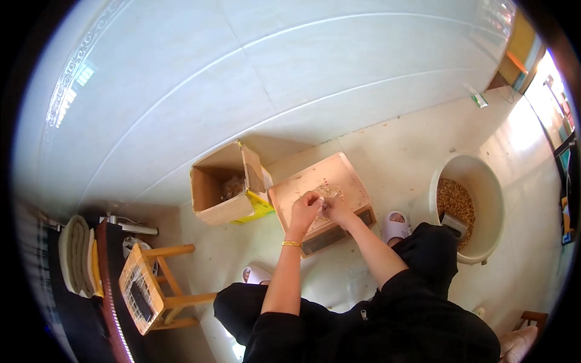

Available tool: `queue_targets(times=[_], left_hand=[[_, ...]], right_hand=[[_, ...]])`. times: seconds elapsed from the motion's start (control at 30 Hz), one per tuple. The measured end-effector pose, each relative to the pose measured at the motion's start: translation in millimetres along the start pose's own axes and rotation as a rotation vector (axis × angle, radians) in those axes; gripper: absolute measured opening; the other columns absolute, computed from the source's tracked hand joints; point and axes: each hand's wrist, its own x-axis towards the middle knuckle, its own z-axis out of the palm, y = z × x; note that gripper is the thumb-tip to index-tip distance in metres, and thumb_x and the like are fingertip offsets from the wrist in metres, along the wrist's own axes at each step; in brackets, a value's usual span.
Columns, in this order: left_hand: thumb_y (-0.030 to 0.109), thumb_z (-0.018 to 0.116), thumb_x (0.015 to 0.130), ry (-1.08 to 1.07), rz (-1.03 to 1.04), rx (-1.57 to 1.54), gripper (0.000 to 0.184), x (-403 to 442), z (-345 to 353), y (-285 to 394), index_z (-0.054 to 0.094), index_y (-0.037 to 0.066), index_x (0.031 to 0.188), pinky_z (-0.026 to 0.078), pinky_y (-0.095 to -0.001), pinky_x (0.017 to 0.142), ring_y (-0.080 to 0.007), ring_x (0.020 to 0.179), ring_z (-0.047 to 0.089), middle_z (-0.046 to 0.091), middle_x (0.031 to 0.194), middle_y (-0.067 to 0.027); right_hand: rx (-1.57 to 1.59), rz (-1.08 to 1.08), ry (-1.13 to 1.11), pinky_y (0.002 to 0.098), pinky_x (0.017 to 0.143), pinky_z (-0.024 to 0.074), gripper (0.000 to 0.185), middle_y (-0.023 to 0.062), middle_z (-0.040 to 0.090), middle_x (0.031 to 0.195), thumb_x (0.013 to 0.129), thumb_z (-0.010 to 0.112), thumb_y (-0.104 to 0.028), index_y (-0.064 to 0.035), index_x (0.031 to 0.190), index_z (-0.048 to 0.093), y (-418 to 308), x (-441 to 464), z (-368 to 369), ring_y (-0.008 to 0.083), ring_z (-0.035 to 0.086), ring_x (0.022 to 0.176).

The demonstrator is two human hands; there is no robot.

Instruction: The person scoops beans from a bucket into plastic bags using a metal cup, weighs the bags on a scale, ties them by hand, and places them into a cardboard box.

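Both hands meet above a pinkish, scale-like box (345, 175) with a flat tray top on the floor. My left hand (304, 212), with a gold bracelet at its wrist, has its fingers closed at a small pale thing, too small to make out. My right hand (339, 212) touches it from the right, fingers also closed at the same spot. Small pale bits (330, 192) and a few reddish ones lie on the tray just beyond the fingers.
An open cardboard box (219, 187) stands left of the tray. At the right is a large pale bucket (491, 199) holding brown kernels (455, 202) and a scoop (454, 224). A wooden stool (142, 290) stands at the lower left, near folded cloths (75, 257).
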Motion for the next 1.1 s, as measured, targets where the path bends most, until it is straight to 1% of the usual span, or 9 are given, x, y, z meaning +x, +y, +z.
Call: queue_targets(times=[0.17, 0.23, 0.37, 0.43, 0.57, 0.63, 0.77, 0.87, 1.1], left_hand=[[0.003, 0.057, 0.078, -0.088, 0.104, 0.209, 0.021, 0, 14, 4, 0.057, 0.002, 0.099, 0.046, -0.0219, 0.064, -0.0076, 0.071, 0.054, 0.057, 0.087, -0.0036], [-0.003, 0.05, 0.076, 0.007, 0.142, 0.161, 0.029, 7, 11, -7, 0.056, 0.002, 0.104, 0.049, -0.0275, 0.068, -0.0151, 0.072, 0.059, 0.058, 0.1, -0.0096], [-0.008, 0.044, 0.074, -0.03, 0.515, 0.667, 0.036, 8, 5, -28, 0.058, 0.003, 0.105, 0.049, -0.0383, 0.076, -0.033, 0.084, 0.06, 0.057, 0.108, -0.0201], [-0.006, 0.047, 0.076, -0.13, 0.203, 0.585, 0.028, 3, 8, -29, 0.062, 0.003, 0.098, 0.049, -0.0371, 0.075, -0.0308, 0.085, 0.061, 0.063, 0.092, -0.0169], [0.002, 0.053, 0.078, 0.074, 0.328, 0.616, 0.017, 6, 5, -53, 0.065, 0.004, 0.089, 0.049, -0.0392, 0.073, -0.0319, 0.082, 0.061, 0.063, 0.083, -0.0162], [0.005, 0.054, 0.077, 0.229, 0.041, 0.478, 0.015, 9, -5, -65, 0.066, 0.004, 0.086, 0.049, -0.0383, 0.073, -0.0314, 0.081, 0.061, 0.064, 0.078, -0.0154], [0.0, 0.053, 0.074, 0.075, -0.197, 0.565, 0.032, 0, -9, -68, 0.063, 0.005, 0.104, 0.048, -0.0377, 0.076, -0.0291, 0.087, 0.061, 0.063, 0.093, -0.0145], [-0.001, 0.051, 0.071, 0.25, 0.182, 0.945, 0.046, -20, 12, -30, 0.052, 0.008, 0.117, 0.045, -0.0408, 0.086, -0.0328, 0.099, 0.055, 0.048, 0.122, -0.0173], [0.003, 0.058, 0.074, 0.011, 0.396, 0.809, 0.034, -11, 35, -22, 0.054, 0.005, 0.108, 0.046, -0.0415, 0.08, -0.0354, 0.089, 0.056, 0.059, 0.099, -0.0177]], right_hand=[[0.667, -0.326, 0.13, 0.0371, 0.074, 0.0477, 0.017, 0.0123, 0.063, 0.087, 0.083, 0.054, -0.012, -0.0065, 0.096, 0.064, 2, 2, 18, 0.0231, 0.061, 0.084], [-0.269, -0.056, 0.189, 0.0327, 0.076, 0.0457, 0.011, 0.0155, 0.063, 0.093, 0.083, 0.054, -0.007, -0.002, 0.082, 0.064, -9, -7, 6, 0.024, 0.061, 0.085], [-0.345, -0.156, 0.212, 0.0358, 0.075, 0.046, 0.018, 0.0194, 0.062, 0.093, 0.085, 0.053, -0.013, -0.0021, 0.077, 0.064, 1, 0, 3, 0.0298, 0.061, 0.084], [-0.161, -0.143, 0.166, 0.0373, 0.072, 0.0461, 0.025, 0.017, 0.063, 0.086, 0.088, 0.051, -0.02, -0.0012, 0.079, 0.063, 5, 4, 2, 0.029, 0.061, 0.076], [-0.137, -0.095, 0.133, 0.0368, 0.069, 0.046, 0.03, 0.0165, 0.062, 0.083, 0.09, 0.048, -0.025, -0.0008, 0.079, 0.063, 8, 2, -4, 0.0272, 0.06, 0.073], [-0.199, -0.229, 0.186, 0.0341, 0.067, 0.046, 0.031, 0.0148, 0.063, 0.08, 0.091, 0.047, -0.023, 0.0007, 0.081, 0.063, 10, 0, -6, 0.0231, 0.059, 0.071], [0.158, -0.054, 0.247, 0.0324, 0.065, 0.0456, 0.03, 0.0127, 0.063, 0.082, 0.093, 0.045, -0.021, 0.0021, 0.084, 0.062, 12, 2, 3, 0.0197, 0.06, 0.073], [0.265, 0.103, 0.265, 0.0321, 0.065, 0.0458, 0.027, 0.011, 0.063, 0.083, 0.093, 0.043, -0.016, 0.0035, 0.088, 0.061, 3, 0, -2, 0.0179, 0.059, 0.074], [0.028, 0.008, 0.351, 0.0399, 0.066, 0.0485, 0.021, 0.0189, 0.064, 0.08, 0.086, 0.052, -0.018, -0.0009, 0.09, 0.063, 22, 14, 0, 0.0308, 0.063, 0.076]])
